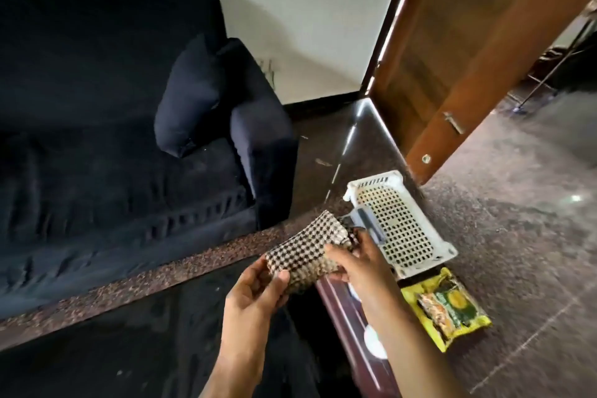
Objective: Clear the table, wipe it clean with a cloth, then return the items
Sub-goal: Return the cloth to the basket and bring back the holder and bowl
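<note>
A folded checked cloth is held in the air above the far right corner of the dark, glossy bench. Its long axis slants from the near left up to the far right, and the far end points toward the white basket on the floor. The left hand grips the near-left end with its fingers curled around it, and the right hand pinches the right edge. A yellow packet lies just beside the basket, and a dark sofa stands beyond the bench.
</note>
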A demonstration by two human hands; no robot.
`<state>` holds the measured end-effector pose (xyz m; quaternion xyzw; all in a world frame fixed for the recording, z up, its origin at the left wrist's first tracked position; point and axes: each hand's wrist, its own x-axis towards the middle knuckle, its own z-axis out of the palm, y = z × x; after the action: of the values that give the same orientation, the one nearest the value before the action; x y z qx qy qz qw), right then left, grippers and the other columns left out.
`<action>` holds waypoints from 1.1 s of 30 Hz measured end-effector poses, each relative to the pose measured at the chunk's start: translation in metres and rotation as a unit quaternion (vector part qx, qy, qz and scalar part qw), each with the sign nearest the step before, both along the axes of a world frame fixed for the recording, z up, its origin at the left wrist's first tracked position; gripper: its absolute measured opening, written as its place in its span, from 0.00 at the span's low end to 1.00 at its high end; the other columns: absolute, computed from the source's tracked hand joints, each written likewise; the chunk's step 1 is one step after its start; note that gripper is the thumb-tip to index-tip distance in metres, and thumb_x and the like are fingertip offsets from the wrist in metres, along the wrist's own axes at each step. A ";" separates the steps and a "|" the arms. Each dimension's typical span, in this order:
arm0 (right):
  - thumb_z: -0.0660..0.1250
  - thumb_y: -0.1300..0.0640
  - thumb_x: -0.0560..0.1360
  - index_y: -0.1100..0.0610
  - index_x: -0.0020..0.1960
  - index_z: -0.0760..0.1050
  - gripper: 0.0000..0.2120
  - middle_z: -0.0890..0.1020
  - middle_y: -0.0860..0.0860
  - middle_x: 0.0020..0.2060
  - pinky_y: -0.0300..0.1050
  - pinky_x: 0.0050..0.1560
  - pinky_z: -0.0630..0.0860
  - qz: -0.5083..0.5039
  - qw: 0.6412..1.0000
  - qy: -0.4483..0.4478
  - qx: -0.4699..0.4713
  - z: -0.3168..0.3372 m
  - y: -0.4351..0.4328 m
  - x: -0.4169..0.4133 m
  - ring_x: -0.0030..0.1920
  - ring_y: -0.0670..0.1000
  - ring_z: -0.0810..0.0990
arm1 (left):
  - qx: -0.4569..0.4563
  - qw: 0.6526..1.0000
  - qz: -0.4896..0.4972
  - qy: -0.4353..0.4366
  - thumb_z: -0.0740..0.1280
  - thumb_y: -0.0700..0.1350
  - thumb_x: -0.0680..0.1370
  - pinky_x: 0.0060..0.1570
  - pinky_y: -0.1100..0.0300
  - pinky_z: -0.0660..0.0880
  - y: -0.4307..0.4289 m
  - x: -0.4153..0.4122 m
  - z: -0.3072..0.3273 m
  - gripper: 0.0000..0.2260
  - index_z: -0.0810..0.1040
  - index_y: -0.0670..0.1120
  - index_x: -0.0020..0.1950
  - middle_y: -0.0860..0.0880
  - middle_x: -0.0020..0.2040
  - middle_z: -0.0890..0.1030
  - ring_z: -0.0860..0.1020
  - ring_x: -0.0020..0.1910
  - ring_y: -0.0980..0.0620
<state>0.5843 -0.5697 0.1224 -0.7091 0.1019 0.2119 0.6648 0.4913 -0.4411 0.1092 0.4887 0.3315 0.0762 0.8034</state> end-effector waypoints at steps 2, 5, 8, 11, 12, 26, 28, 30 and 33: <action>0.71 0.61 0.72 0.54 0.59 0.74 0.16 0.81 0.53 0.51 0.42 0.37 0.79 0.001 1.000 -0.025 0.005 0.010 -0.044 0.042 0.43 0.45 0.83 | 0.029 0.999 0.001 -0.016 0.69 0.34 0.74 0.41 0.64 0.79 -0.041 0.042 0.009 0.13 0.78 0.47 0.55 0.51 0.46 0.86 0.84 0.45 0.55; 0.70 0.64 0.73 0.55 0.48 0.77 0.06 0.84 0.49 0.39 0.39 0.33 0.78 -0.006 0.999 -0.044 0.000 0.007 -0.119 0.115 0.35 0.43 0.83 | 0.043 0.999 0.010 -0.014 0.69 0.32 0.74 0.41 0.63 0.80 -0.114 0.119 0.009 0.12 0.79 0.44 0.54 0.47 0.45 0.86 0.84 0.45 0.51; 0.71 0.62 0.73 0.55 0.44 0.77 0.04 0.83 0.52 0.41 0.40 0.37 0.79 0.002 0.997 -0.038 -0.061 -0.010 -0.174 0.169 0.37 0.45 0.82 | 0.052 0.999 -0.004 0.007 0.69 0.33 0.74 0.48 0.59 0.81 -0.164 0.177 -0.012 0.11 0.80 0.41 0.55 0.46 0.45 0.86 0.84 0.45 0.50; 0.72 0.59 0.72 0.53 0.51 0.75 0.10 0.81 0.50 0.42 0.48 0.45 0.80 0.047 0.980 -0.025 -0.192 -0.049 -0.222 0.205 0.41 0.50 0.81 | 0.223 0.970 -0.053 0.075 0.71 0.38 0.74 0.40 0.71 0.76 -0.207 0.220 -0.048 0.14 0.80 0.43 0.59 0.50 0.46 0.85 0.82 0.41 0.57; 0.74 0.57 0.71 0.54 0.52 0.76 0.12 0.82 0.51 0.42 0.52 0.45 0.80 0.067 0.969 -0.017 -0.236 -0.064 -0.232 0.211 0.42 0.52 0.81 | 0.273 0.953 -0.069 0.112 0.71 0.40 0.74 0.37 0.74 0.74 -0.216 0.226 -0.060 0.14 0.80 0.44 0.60 0.51 0.47 0.84 0.81 0.40 0.57; 0.67 0.52 0.76 0.57 0.56 0.78 0.12 0.77 0.52 0.52 0.45 0.43 0.76 0.239 0.761 -0.170 -0.579 -0.148 -0.241 0.209 0.50 0.53 0.80 | 0.474 0.778 -0.269 0.312 0.64 0.41 0.75 0.48 0.55 0.76 -0.254 0.237 -0.130 0.14 0.73 0.46 0.60 0.46 0.57 0.80 0.79 0.52 0.46; 0.66 0.58 0.76 0.55 0.58 0.77 0.11 0.74 0.51 0.54 0.45 0.44 0.79 0.225 0.741 -0.236 -0.586 -0.150 -0.240 0.205 0.52 0.52 0.76 | 0.516 0.759 -0.280 0.281 0.63 0.39 0.77 0.55 0.55 0.74 -0.258 0.233 -0.129 0.19 0.69 0.46 0.68 0.49 0.67 0.72 0.75 0.62 0.47; 0.65 0.63 0.75 0.55 0.58 0.77 0.13 0.76 0.51 0.55 0.48 0.47 0.78 0.250 0.722 -0.291 -0.576 -0.156 -0.243 0.203 0.54 0.53 0.75 | 0.550 0.733 -0.309 0.255 0.60 0.37 0.78 0.58 0.56 0.72 -0.263 0.229 -0.128 0.18 0.70 0.47 0.68 0.51 0.70 0.69 0.70 0.67 0.49; 0.65 0.64 0.74 0.52 0.56 0.80 0.14 0.80 0.48 0.55 0.50 0.49 0.72 0.288 0.681 -0.309 -0.598 -0.161 -0.248 0.198 0.55 0.54 0.76 | 0.564 0.690 -0.362 0.273 0.57 0.38 0.79 0.55 0.54 0.74 -0.265 0.223 -0.125 0.12 0.76 0.44 0.58 0.48 0.60 0.77 0.74 0.61 0.47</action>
<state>0.7820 -0.8175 -0.0382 -0.9753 -0.2135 0.0561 -0.0004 0.7147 -0.7063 -0.0153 0.9313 0.2285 -0.1844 0.2153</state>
